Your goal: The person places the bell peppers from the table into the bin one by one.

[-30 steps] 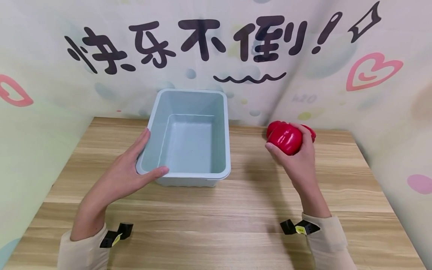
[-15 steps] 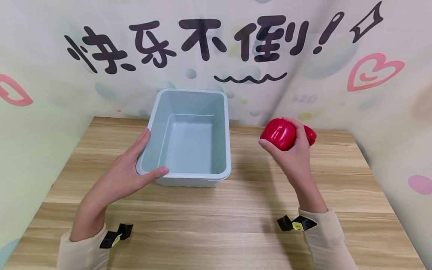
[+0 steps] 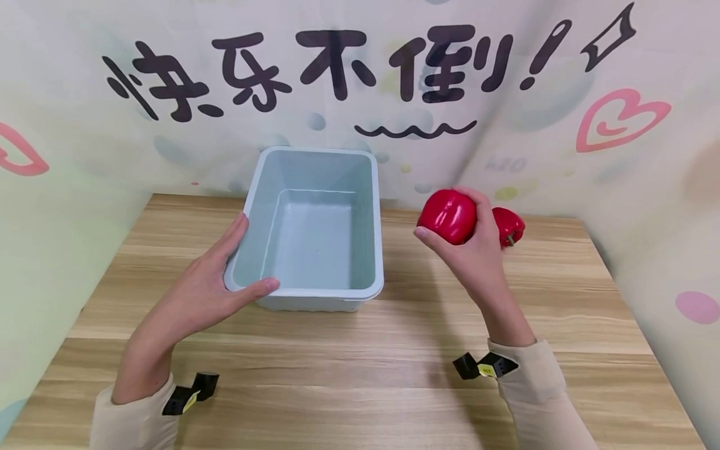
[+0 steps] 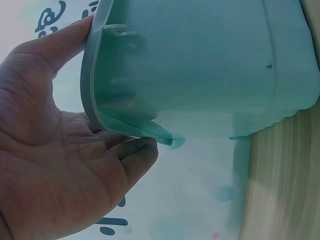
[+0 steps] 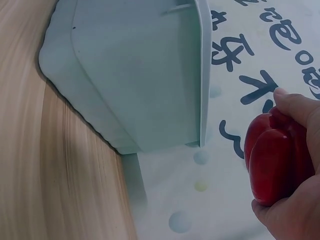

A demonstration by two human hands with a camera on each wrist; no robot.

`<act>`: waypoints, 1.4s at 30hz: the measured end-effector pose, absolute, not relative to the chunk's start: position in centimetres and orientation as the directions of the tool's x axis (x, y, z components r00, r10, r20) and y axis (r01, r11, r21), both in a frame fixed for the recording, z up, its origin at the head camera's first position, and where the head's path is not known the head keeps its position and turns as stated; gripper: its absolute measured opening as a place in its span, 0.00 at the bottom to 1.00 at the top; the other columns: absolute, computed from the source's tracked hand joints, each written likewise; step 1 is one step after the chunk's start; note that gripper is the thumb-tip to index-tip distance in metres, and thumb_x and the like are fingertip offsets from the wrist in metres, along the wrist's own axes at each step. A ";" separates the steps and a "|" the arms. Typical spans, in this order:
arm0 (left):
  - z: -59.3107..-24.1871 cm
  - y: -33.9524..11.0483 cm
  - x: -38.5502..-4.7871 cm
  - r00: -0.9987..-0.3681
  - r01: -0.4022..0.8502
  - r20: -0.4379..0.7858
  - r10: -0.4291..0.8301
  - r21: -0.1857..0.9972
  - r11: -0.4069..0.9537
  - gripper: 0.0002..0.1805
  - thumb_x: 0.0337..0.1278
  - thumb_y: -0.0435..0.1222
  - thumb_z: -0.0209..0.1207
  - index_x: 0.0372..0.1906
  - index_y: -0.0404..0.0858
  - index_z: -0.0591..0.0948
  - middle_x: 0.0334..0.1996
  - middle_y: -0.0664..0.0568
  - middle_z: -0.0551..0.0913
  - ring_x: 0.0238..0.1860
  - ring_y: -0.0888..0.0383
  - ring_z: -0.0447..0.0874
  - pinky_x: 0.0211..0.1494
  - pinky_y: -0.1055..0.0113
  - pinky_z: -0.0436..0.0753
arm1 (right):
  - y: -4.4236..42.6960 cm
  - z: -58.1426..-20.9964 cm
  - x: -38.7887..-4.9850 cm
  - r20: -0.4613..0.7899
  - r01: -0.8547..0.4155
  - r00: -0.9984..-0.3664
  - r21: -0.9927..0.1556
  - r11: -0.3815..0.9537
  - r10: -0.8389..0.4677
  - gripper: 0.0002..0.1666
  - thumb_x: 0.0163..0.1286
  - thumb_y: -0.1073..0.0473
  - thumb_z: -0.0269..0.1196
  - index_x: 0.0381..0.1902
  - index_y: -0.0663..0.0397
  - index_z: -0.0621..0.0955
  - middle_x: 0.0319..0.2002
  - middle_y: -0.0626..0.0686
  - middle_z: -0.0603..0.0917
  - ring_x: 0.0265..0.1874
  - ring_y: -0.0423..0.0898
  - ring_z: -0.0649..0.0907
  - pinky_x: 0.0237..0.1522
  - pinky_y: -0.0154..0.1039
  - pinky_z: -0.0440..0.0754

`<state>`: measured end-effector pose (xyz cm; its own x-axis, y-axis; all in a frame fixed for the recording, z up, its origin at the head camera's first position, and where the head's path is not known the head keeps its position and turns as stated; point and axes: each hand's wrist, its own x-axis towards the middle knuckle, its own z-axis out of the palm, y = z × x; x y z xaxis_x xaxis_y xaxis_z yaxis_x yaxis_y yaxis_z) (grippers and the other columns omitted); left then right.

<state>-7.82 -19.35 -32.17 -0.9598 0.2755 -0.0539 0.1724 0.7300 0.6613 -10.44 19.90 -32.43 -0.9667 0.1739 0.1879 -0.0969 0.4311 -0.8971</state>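
Observation:
My right hand (image 3: 478,250) grips a glossy red bell pepper (image 3: 448,216) above the table, to the right of the bin. Thumb and fingers wrap the sides of this pepper (image 5: 272,157) in the right wrist view. Behind that hand lies a second red bell pepper (image 3: 509,226) with a green stem, partly hidden by it. My left hand (image 3: 205,284) holds the near left corner of a light blue plastic bin (image 3: 378,250), the thumb on the front rim. Seen from the left wrist, fingers (image 4: 137,155) curl under the rim of the bin (image 4: 200,65). Inside, the bin holds nothing.
The wood-grain table (image 3: 337,369) ends against a printed cloth backdrop (image 3: 315,62) with large dark characters and hearts. The cloth also rises along both sides. Black wrist cameras sit on both sleeves.
My right hand has lifted the bell pepper away from the other one and carried it left, towards the bin. More of the second pepper shows now. My left hand stays on the bin.

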 end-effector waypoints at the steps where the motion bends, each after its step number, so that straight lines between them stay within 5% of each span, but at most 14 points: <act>1: -32.1 -19.4 -7.8 -0.960 0.173 -0.053 0.275 0.661 0.731 0.63 0.61 0.59 0.70 0.87 0.49 0.41 0.88 0.57 0.40 0.86 0.38 0.51 0.77 0.31 0.67 | 19.8 -32.4 -10.5 0.190 -0.101 -0.968 -0.896 0.434 0.167 0.52 0.58 0.50 0.81 0.75 0.35 0.67 0.72 0.46 0.73 0.70 0.49 0.73 0.60 0.58 0.87; 42: -32.2 -19.3 -7.8 -0.962 0.168 -0.053 0.269 0.663 0.729 0.63 0.61 0.60 0.70 0.87 0.50 0.40 0.88 0.58 0.39 0.86 0.38 0.52 0.77 0.32 0.68 | 17.2 -30.5 -12.6 0.169 -0.128 -0.984 -0.878 0.462 0.049 0.54 0.55 0.52 0.82 0.75 0.36 0.66 0.73 0.49 0.72 0.70 0.52 0.74 0.60 0.60 0.88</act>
